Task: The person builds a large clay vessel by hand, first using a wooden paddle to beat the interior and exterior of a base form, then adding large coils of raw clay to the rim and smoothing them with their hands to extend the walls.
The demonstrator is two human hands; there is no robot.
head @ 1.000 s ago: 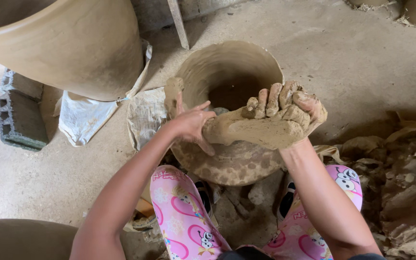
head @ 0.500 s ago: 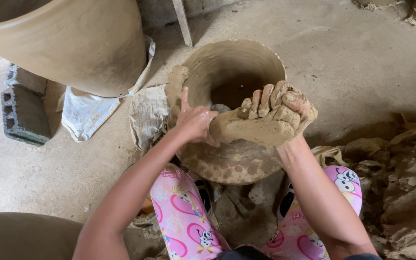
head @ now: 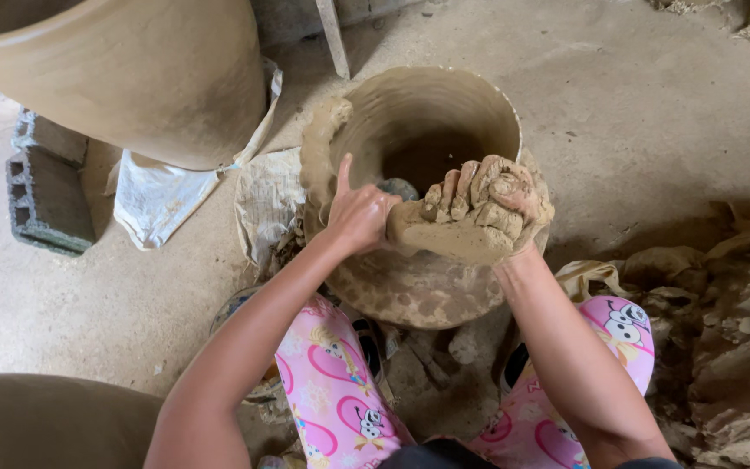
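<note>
1. A grey block (head: 45, 191) lies on the concrete floor at far left.
2. A big pot (head: 132, 69) fills the upper left, with a white bag (head: 162, 195) tucked under it.
3. The left hand (head: 359, 213) is half open: forefinger pointing up, palm pressed against the near end of a clay lump (head: 453, 234).
4. The unfinished pot (head: 418, 165) stands in the middle, between the person's knees, its mouth open to the camera. A ragged strip of fresh clay sits along its left rim.
5. The lump is held over the pot's near rim, between the two hands.
6. The right hand (head: 496, 200), caked in clay, is closed round the lump's far end, fingers curled over the top.
7. Pink patterned trousers (head: 340, 391) show at the bottom.
8. Clay scraps (head: 722, 347) are heaped at lower right.
</note>
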